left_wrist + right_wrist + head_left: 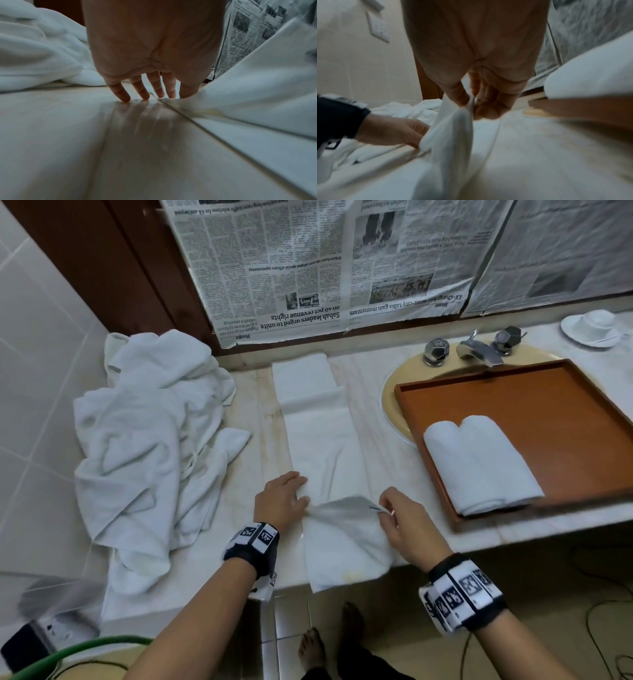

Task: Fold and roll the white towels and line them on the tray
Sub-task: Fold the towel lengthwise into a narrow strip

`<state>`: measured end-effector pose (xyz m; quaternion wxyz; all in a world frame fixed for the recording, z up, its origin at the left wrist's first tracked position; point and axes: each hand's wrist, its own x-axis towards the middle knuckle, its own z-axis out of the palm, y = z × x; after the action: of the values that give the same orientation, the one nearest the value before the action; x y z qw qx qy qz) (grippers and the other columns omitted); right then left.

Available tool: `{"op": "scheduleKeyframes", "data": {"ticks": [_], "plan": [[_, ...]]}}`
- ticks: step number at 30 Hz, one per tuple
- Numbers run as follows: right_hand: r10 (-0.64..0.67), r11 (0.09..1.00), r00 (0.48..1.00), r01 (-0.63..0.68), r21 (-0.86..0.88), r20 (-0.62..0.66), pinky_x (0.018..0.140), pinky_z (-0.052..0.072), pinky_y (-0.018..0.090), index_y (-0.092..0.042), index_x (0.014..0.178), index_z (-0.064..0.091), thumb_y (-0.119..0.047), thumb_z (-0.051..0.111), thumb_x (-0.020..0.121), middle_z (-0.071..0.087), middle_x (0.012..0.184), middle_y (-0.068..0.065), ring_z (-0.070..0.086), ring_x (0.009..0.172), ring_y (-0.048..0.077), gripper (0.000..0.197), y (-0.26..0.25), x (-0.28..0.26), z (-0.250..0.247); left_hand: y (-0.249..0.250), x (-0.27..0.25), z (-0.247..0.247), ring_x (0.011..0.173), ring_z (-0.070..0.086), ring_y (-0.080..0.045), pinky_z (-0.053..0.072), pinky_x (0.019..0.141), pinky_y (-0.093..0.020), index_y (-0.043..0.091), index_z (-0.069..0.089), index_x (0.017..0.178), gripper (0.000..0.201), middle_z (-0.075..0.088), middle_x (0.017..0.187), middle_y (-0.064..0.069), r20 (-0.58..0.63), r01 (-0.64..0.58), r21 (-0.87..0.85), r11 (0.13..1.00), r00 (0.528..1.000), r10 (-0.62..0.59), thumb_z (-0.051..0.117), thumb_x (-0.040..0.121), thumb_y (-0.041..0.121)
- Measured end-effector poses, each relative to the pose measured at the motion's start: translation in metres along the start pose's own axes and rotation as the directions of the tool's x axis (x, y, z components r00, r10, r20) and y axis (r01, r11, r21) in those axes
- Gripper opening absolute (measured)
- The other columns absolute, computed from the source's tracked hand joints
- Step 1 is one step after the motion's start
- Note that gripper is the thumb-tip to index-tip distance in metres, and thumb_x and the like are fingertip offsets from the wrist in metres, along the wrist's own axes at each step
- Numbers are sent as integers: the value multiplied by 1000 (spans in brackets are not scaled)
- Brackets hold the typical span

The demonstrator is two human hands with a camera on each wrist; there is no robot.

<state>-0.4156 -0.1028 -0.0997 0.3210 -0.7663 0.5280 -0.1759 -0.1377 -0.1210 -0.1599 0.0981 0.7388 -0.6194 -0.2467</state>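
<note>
The folded towel on the table is pinned flat-fingered by the left hand; its corner is pinched by the right hand, at 6 o'clock. The roll should be started tight and even.

Folded towel; two rolls on tray
</note>
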Motion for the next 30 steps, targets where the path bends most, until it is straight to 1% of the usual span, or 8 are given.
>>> {"op": "scheduleKeyframes", "data": {"ticks": [4,10,13,16,20,22,25,30], "plan": [[-89,994,987,80,-70,-137,65,44,20,-22,104,52,-12,57,93,48,93,-10,49,74,6,16,-2,-50,5,2,0,3,141,33,-13,34,111,-46,40,52,138,50,37,153,20,25,12,-43,999,1000,-11,56,90,53],[-12,996,1000,10,-91,-19,78,49,21,-29,111,55,-21,68,85,48,98,-16,49,89,-1,30,14,-89,51,8,-3,2,142,32,-17,32,111,-48,41,51,137,51,36,154,18,21,21,-32,999,1000,-21,52,90,59],[81,994,994,-86,-63,-73,93,44,22,-23,119,56,-18,72,80,45,111,-13,45,102,6,42,23,-88,64,9,-6,3,143,29,-21,27,112,-49,41,46,141,57,31,157,15,37,23,-25,999,999,-23,55,88,61],[70,997,989,-74,-28,-130,99,35,16,-19,119,59,-11,70,81,44,122,-9,41,111,6,40,29,-84,61,8,-10,5,145,25,-22,24,113,-50,40,41,144,60,27,159,13,42,1,15,1000,999,-2,56,89,57],[124,989,985,-112,101,-120,85,48,14,-23,108,63,-6,67,86,58,107,-7,56,94,0,28,41,-74,41,6,-9,5,146,25,-24,25,114,-51,39,38,146,62,26,160,12,54,-6,50,999,999,4,55,89,58],[173,980,981,-162,115,-89,76,47,13,-23,101,66,-5,68,87,61,97,-6,58,83,2,23,43,-70,30,7,-7,5,146,25,-24,26,114,-52,40,39,146,63,26,161,12,68,-4,44,999,998,1,57,88,58],[219,972,972,-209,109,-81,75,48,21,-21,93,68,-10,71,87,64,90,-6,60,78,7,13,44,-67,18,7,-6,4,146,24,-24,26,114,-51,40,39,146,64,25,161,12,70,8,36,999,997,-11,59,88,56],[201,977,942,-171,130,-270,70,47,14,-16,91,66,-18,71,88,63,78,-8,60,76,5,6,53,-81,8,6,-3,6,146,25,-25,27,114,-52,40,40,145,64,27,160,12,68,21,25,999,997,-22,62,86,55]]}}
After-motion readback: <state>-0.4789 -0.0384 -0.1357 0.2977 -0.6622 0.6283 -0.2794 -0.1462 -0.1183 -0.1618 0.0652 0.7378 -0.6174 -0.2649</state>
